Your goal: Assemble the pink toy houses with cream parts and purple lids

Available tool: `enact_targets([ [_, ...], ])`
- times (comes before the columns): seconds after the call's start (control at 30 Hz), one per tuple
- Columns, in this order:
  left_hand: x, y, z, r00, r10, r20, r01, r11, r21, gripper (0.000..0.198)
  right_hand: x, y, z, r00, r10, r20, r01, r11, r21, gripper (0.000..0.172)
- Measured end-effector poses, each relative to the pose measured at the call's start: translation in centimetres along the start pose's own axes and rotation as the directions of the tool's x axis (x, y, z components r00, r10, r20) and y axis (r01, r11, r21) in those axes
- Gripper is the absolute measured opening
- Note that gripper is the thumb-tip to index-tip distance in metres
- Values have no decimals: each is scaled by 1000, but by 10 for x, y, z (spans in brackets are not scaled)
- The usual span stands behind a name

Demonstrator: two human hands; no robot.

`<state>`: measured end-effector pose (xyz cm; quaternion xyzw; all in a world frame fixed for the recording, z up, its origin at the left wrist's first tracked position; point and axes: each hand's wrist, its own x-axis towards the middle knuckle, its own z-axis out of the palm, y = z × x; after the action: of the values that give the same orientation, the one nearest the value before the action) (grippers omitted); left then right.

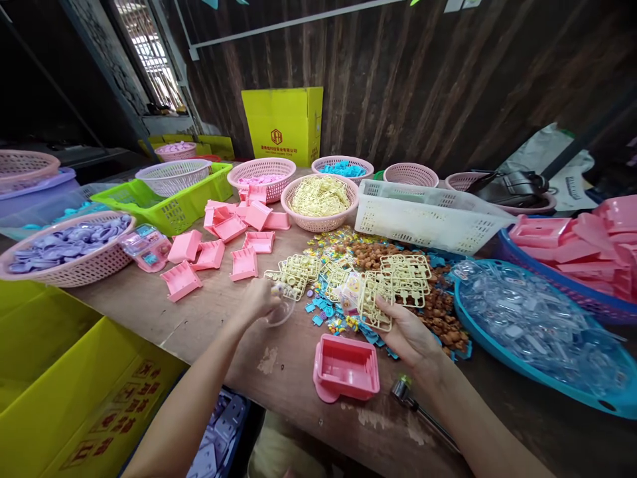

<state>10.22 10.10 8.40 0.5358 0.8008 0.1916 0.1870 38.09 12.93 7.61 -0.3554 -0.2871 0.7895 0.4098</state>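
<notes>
My left hand (259, 299) is closed around a small clear plastic dome (279, 311), with a tiny pale piece at its fingertips, just above the wooden table (213, 325). My right hand (405, 332) grips the lower edge of a cream plastic parts frame (377, 300) lifted from a pile of the same frames. An open pink plastic box (346, 367) lies on the table between my forearms, near the front edge. Small blue and multicoloured bits (328, 312) are scattered between my hands.
Pink boxes (219, 249) are strewn at mid-left. Baskets of purple (64, 247), pink, blue and cream parts (319, 199) ring the table, with a white crate (428, 216), a blue tray of clear pieces (537, 328) and yellow cartons (64, 378). A metal tool (405, 392) lies by my right wrist.
</notes>
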Motion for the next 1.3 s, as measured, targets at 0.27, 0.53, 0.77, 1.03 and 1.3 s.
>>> enact_targets([
  [0.27,-13,-23,-15,993,-115,-4,80,714,-695,42,10,10,26,993,92,73,-91,996,-10,17],
  [0.53,-31,-17,16,978,-101,184,206,287,-935,32,35,28,96,977,31,209,56,917,-395,21],
  [0.77,-42,-21,25,964,43,262,264,-49,-963,34,52,33,112,957,-19,291,210,736,-643,17],
  [1.03,-49,-10,31,983,-56,173,158,-210,-965,48,45,42,113,974,99,205,-38,958,-283,35],
  [1.3,-48,19,43,994,-111,-13,-40,-246,-968,55,37,33,104,974,96,204,-80,993,-83,26],
])
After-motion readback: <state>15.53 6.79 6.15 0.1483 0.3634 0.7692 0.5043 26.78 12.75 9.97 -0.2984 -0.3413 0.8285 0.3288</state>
